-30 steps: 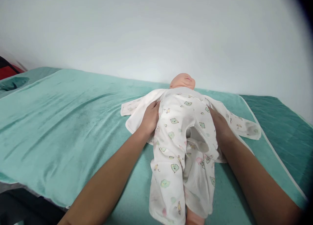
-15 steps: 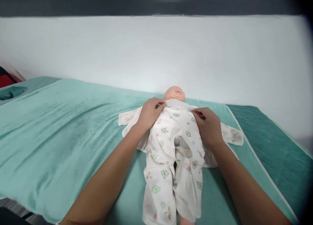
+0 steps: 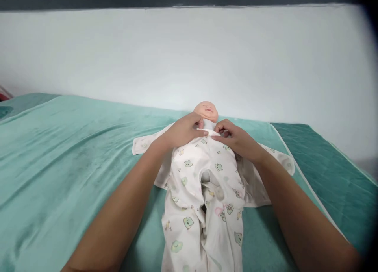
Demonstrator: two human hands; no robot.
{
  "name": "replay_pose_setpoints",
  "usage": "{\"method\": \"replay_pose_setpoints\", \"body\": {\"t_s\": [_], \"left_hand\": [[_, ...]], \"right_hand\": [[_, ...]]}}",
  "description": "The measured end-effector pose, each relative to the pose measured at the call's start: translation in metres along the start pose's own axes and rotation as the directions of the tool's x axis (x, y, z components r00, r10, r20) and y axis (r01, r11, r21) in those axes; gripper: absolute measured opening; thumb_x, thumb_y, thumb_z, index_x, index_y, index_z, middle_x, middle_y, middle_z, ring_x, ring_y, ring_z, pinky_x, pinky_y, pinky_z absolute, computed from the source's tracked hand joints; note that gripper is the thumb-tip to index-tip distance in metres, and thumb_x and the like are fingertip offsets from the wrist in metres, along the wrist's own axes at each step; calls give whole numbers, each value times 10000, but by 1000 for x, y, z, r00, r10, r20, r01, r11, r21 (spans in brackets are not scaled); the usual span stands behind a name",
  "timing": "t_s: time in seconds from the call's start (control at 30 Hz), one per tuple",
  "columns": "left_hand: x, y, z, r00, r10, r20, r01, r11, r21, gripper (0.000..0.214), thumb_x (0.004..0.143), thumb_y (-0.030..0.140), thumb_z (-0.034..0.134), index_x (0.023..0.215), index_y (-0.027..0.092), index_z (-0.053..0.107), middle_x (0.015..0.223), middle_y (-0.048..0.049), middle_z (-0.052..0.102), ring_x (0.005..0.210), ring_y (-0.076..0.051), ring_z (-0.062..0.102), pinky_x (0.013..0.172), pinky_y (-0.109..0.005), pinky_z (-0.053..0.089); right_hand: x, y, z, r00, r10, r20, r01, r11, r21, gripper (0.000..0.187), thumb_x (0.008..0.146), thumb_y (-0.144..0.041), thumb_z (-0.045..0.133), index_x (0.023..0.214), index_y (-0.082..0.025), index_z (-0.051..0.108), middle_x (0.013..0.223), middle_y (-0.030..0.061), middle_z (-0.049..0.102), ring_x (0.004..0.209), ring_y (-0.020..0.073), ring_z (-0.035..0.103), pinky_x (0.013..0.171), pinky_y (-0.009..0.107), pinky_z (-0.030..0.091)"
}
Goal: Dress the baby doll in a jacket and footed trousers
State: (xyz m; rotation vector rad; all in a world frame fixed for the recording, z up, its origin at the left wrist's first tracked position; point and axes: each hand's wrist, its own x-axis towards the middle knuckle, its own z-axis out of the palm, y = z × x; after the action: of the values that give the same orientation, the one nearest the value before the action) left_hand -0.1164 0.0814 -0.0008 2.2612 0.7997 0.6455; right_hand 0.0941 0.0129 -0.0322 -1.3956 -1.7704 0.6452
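A baby doll (image 3: 206, 110) lies on its back, its head toward the wall. White baby trousers (image 3: 191, 177) printed with small green animals cover it from the chest down, with an opening at the crotch. Beneath them spreads a matching white top (image 3: 256, 187), sleeves stretched out to both sides. At the waistband near the doll's chest, my left hand (image 3: 186, 130) pinches the fabric between thumb and fingers. Close beside it, my right hand (image 3: 238, 141) is closed on the same waistband, its fingers curled. The doll's arms and feet are out of sight.
A light teal blanket (image 3: 73, 154) with some folds lies under the doll. Darker green quilted cloth (image 3: 333, 165) borders it on the right. Behind stands a white wall (image 3: 147, 59) with a dark band on top. Something red (image 3: 4, 94) shows at the far left edge.
Both hands have moved inward along the waistband, from its two sides to the middle of the chest. My view has shifted slightly.
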Motion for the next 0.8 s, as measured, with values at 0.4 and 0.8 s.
{"method": "replay_pose_setpoints", "body": {"t_s": [0.4,0.8], "left_hand": [[38,-19,11,982,-120,-143,134,987,89,157,856,310,547,791,211,444,777,20,567,693,-144,491,628,-277,339],[-40,-35,31,846,-53,-530,144,981,133,131,849,134,500,848,208,608,954,-45,647,970,-207,576,852,-343,467]], "right_hand": [[36,21,5,982,121,-143,-126,992,-25,296,879,-443,589,718,-213,498,656,-61,443,620,112,397,579,258,312],[-32,12,31,874,81,-480,-20,991,131,197,912,-288,540,1073,-232,640,1144,57,673,1052,207,621,951,399,478]]}}
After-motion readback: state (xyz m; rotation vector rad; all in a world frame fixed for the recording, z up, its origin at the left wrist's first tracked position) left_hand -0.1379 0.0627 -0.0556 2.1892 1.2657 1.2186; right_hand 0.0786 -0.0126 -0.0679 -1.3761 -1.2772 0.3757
